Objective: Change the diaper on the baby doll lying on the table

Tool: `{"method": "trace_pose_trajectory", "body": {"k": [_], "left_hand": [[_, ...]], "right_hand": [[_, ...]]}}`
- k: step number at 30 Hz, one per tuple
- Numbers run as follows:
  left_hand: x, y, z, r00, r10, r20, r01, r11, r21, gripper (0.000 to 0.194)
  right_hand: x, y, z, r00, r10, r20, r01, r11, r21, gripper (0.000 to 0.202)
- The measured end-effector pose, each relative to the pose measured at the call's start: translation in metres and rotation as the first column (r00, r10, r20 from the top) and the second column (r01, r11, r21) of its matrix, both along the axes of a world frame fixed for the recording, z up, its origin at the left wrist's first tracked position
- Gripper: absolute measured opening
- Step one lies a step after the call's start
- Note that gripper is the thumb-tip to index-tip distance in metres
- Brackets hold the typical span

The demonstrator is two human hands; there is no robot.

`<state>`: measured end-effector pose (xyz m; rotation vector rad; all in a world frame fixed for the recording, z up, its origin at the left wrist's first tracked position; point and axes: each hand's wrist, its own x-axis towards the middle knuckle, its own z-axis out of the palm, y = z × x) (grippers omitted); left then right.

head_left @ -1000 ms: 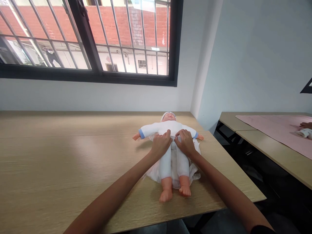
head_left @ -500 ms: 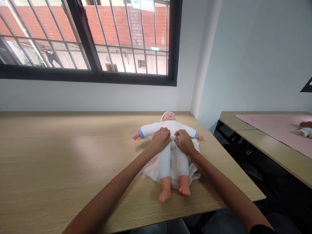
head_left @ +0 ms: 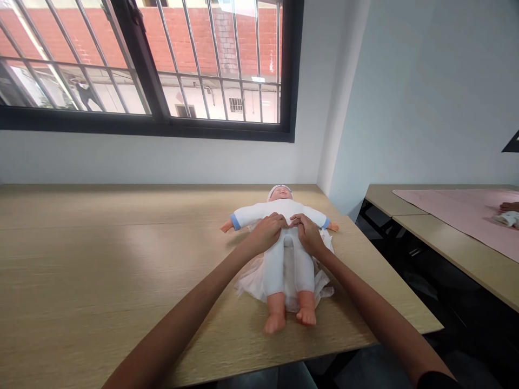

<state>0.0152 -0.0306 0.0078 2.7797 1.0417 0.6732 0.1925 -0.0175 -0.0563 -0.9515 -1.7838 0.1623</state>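
A baby doll [head_left: 273,270] in a white body with blue cuffs and a white cap lies on its back on the wooden table [head_left: 101,270], feet toward me, arms spread. Under it is a crumpled whitish cloth [head_left: 252,281]. My left hand [head_left: 271,229] rests at the left of the doll's waist, fingers curled together on the white fabric. Close beside it, my right hand [head_left: 307,232] is at the right of the waist, its fingers pinched at the fabric too. What lies between the fingertips is too small to make out.
To the right, past a gap, a second table [head_left: 379,195] bears a pink cloth [head_left: 450,208], where another person's hand [head_left: 508,206] and a white item [head_left: 506,218] show at the edge. A barred window [head_left: 219,70] is behind.
My right hand's fingers have closed more and moved slightly at the doll's waist. My left hand has shifted a little there. The doll lies as before.
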Motion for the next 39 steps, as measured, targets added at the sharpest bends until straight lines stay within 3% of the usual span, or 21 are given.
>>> {"method": "trace_pose_trajectory", "body": {"k": [3, 7, 12, 17, 21, 25, 29, 39], "left_hand": [[-0.0014, -0.0006, 0.0034, 0.999, 0.002, 0.044, 0.001, 0.998, -0.065, 0.031], [-0.0037, 0.0002, 0.0037, 0.98, 0.082, 0.183, -0.07, 0.995, -0.074, 0.03], [-0.0043, -0.0002, 0.0019, 0.983, 0.068, 0.172, -0.051, 0.993, -0.103, 0.027], [-0.0051, 0.003, 0.001, 0.987, 0.025, 0.157, -0.007, 0.994, -0.114, 0.022], [-0.0055, 0.0046, 0.0034, 0.976, 0.051, 0.21, -0.022, 0.99, -0.141, 0.019], [-0.0053, 0.0021, 0.0048, 0.965, 0.097, 0.245, -0.064, 0.988, -0.138, 0.026], [-0.0054, 0.0013, 0.0028, 0.965, 0.043, 0.258, 0.007, 0.982, -0.189, 0.029], [-0.0076, 0.0089, -0.0033, 0.961, -0.009, 0.276, 0.058, 0.983, -0.172, 0.026]], "right_hand": [[-0.001, -0.0034, 0.0029, 0.999, 0.014, -0.038, -0.017, 0.997, -0.07, 0.027], [-0.0011, -0.0042, 0.0037, 0.99, -0.032, -0.14, 0.025, 0.998, -0.054, 0.023], [-0.0002, 0.0012, 0.0009, 0.998, 0.05, -0.044, -0.053, 0.996, -0.074, 0.036], [-0.0002, 0.0003, 0.0019, 0.996, 0.084, 0.033, -0.082, 0.994, -0.079, 0.033], [-0.0007, -0.0035, 0.0015, 0.993, 0.114, 0.003, -0.113, 0.988, -0.103, 0.025], [-0.001, -0.0027, -0.0007, 0.996, 0.057, -0.062, -0.061, 0.996, -0.06, 0.026], [-0.0012, 0.0009, -0.0027, 0.99, 0.102, -0.099, -0.11, 0.99, -0.085, 0.036], [-0.0006, 0.0005, -0.0024, 0.988, 0.121, -0.096, -0.131, 0.986, -0.106, 0.018]]}}
